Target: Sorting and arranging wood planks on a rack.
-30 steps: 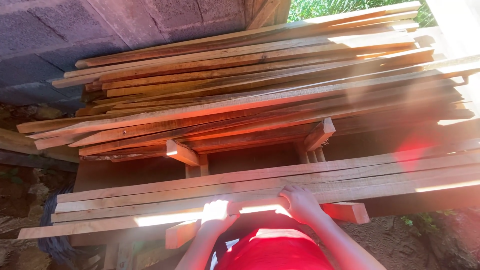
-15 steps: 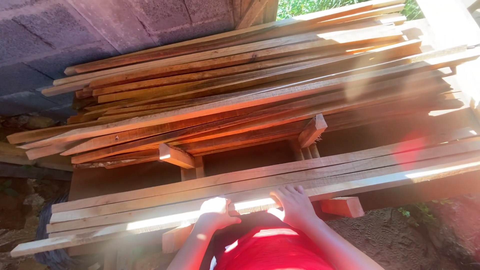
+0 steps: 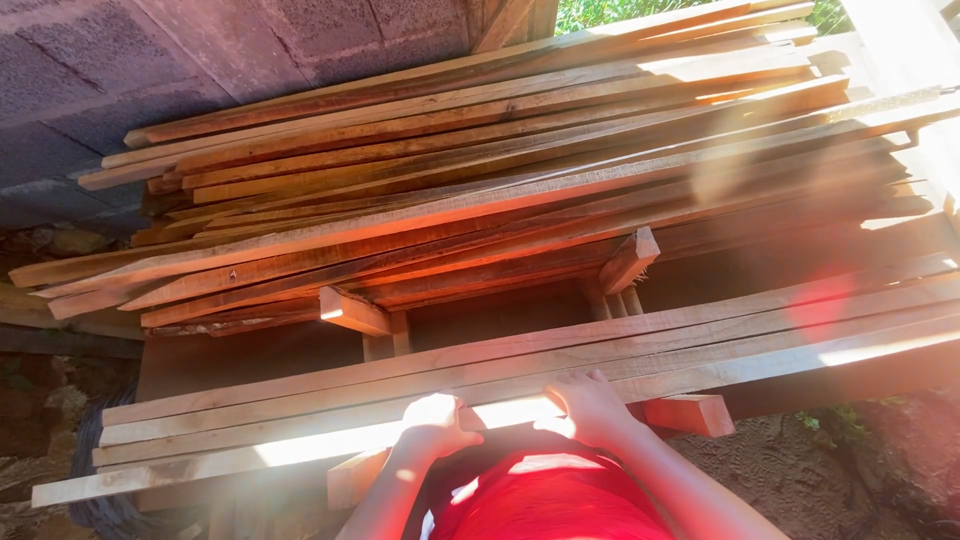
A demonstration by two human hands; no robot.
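The nearest plank (image 3: 300, 450), at the front edge of the lower stack, is still clasped by the curled left hand (image 3: 438, 422) and flatter right hand (image 3: 590, 402), both now slightly higher in view than before.

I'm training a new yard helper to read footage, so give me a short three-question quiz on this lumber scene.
1. True or false: both the left hand and the right hand rest on the nearest long plank of the lower stack.
2. Multiple choice: what stands behind the upper lumber stack? A) a glass window B) a grey block wall C) a metal fence
3. Fill in: the short cross blocks that separate the upper stack from the lower one are made of ____.

Key: 1 true; 2 B; 3 wood.
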